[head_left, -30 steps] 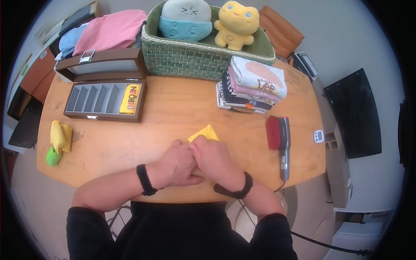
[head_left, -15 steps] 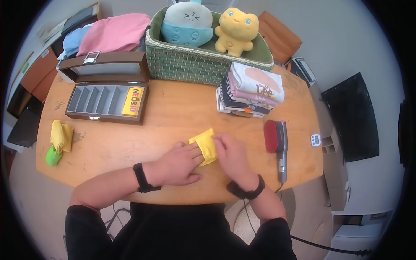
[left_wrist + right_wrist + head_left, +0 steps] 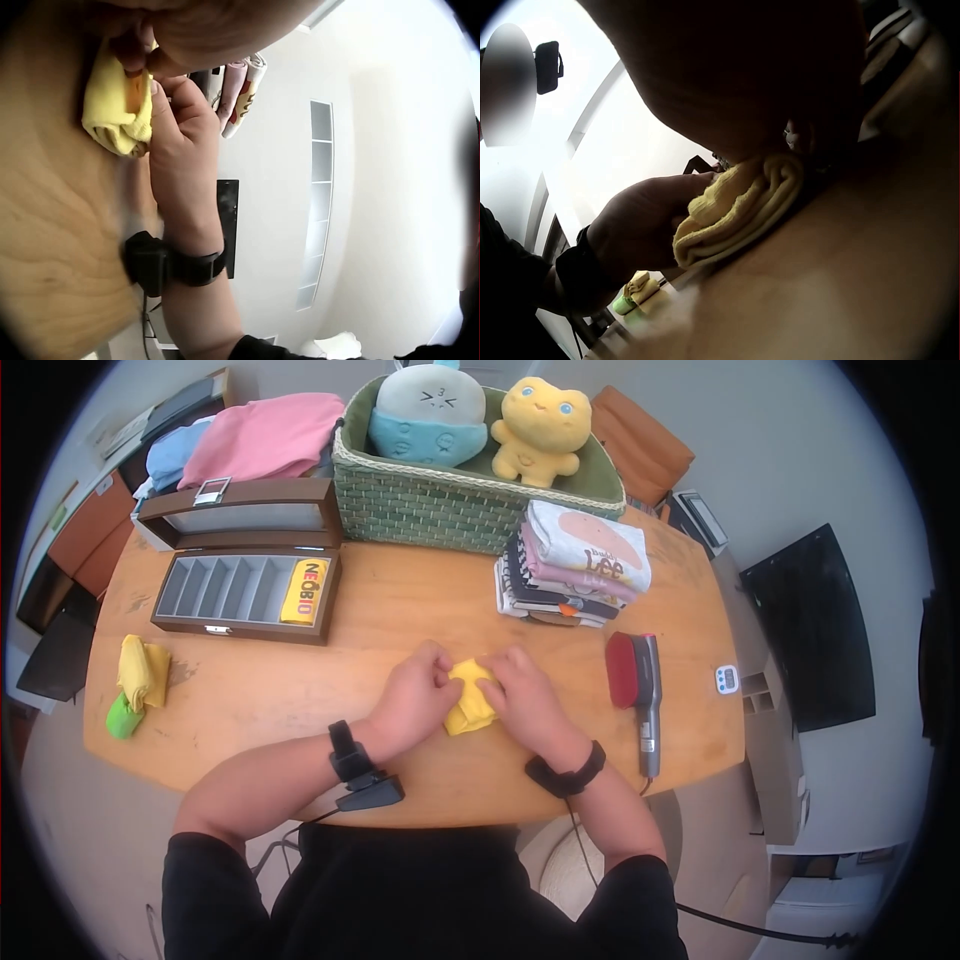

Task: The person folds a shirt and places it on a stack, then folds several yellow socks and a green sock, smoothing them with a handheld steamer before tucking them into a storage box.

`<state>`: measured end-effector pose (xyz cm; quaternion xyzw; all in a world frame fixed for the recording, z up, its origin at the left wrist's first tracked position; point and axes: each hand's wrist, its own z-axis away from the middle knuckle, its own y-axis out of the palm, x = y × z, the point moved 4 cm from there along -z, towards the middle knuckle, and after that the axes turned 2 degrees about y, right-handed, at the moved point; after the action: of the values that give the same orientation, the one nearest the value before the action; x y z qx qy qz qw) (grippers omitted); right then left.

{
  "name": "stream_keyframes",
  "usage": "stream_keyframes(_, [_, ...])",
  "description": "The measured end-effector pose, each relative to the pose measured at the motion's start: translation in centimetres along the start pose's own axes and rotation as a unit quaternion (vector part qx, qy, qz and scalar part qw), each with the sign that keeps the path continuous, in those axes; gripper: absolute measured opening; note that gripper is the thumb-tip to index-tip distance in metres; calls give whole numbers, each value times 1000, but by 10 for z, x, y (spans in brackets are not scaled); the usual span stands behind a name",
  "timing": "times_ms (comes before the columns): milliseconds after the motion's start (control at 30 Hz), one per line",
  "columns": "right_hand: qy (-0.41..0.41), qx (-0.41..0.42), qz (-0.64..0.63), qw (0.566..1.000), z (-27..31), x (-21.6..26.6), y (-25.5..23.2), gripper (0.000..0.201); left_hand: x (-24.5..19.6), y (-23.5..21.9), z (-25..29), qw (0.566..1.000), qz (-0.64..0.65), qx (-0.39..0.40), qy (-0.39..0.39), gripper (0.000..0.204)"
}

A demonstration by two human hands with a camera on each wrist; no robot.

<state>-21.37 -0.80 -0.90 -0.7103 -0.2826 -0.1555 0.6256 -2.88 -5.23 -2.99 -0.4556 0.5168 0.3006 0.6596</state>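
Note:
A yellow sock [image 3: 468,712], folded into a small thick packet, lies on the table in front of the body. My left hand [image 3: 412,698] pinches its left edge with thumb and fingers. From the other side, my right hand [image 3: 527,700] grips the upper right edge, thumb on top. Rolled layers and a ribbed edge of the sock [image 3: 739,206] show in the right wrist view. In the left wrist view, the sock [image 3: 112,105] has an open fold where the fingertips meet; part of it is hidden behind the left hand.
An open brown compartment box [image 3: 235,628] holds one folded yellow NEOBIO sock [image 3: 304,592]. Yellow and green socks [image 3: 140,675] lie at the left. Behind are a green basket [image 3: 430,505] with plush toys and folded shirts [image 3: 580,565]. A red-and-grey brush [image 3: 630,680] and small timer [image 3: 726,680] lie right.
The left hand, first beside the right and then flat with fingers in the sock's fold, now pinches its left edge. The right hand has shifted slightly left; the sock looks more compact.

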Motion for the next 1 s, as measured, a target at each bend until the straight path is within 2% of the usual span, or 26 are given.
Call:
stream_keyframes(133, [15, -4, 12, 1000, 6, -2, 0, 31, 10, -19, 7, 998, -43, -4, 43, 12])
stream_keyframes(200, [-13, 6, -15, 1000, 5, 0, -1, 33, 10, -19, 8, 998, -13, 53, 28, 12])
stream_keyframes(233, [-15, 7, -16, 1000, 6, 0, -3, 33, 7, -20, 8, 998, -14, 51, 28, 12])
stream_keyframes(300, [-41, 2, -28, 999, 14, 5, -10, 36, -6, -17, 12, 989, -95, 57, 92, 14])
stream_keyframes(333, [-41, 4, -28, 999, 18, 7, -15, 36, -8, -18, 15, 990, -94, 57, 91, 14])
stream_keyframes(400, [-129, 10, -19, 991, 25, 18, -23, 41, -22, -15, 25, 949, -192, 52, 244, 17])
stream_keyframes(433, [-123, 9, -20, 992, 28, 18, -23, 41, -24, -14, 28, 949, -191, 58, 243, 17])
stream_keyframes(500, [-107, 24, 8, 994, 33, 19, -22, 42, -36, -7, 37, 904, -222, 62, 361, 16])
stream_keyframes(533, [-105, 23, 9, 994, 34, 21, -21, 42, -33, -6, 37, 904, -221, 64, 362, 16])
stream_keyframes(600, [-50, 40, 13, 998, 32, 20, -17, 37, -21, -2, 33, 900, -250, 111, 340, 12])
stream_keyframes(700, [-52, 33, 44, 997, 31, 19, -12, 31, -17, -1, 33, 882, -279, 140, 354, 12])
stream_keyframes(833, [-55, 18, 63, 996, 30, 22, -7, 25, -14, -2, 36, 874, -298, 150, 353, 12])
stream_keyframes(933, [-46, 14, 128, 991, 30, 26, -2, 20, -10, -1, 36, 882, -264, 126, 370, 15])
stream_keyframes(1000, [-114, -26, 154, 981, 28, 32, -2, 22, -11, -2, 33, 894, -229, 110, 368, 15])
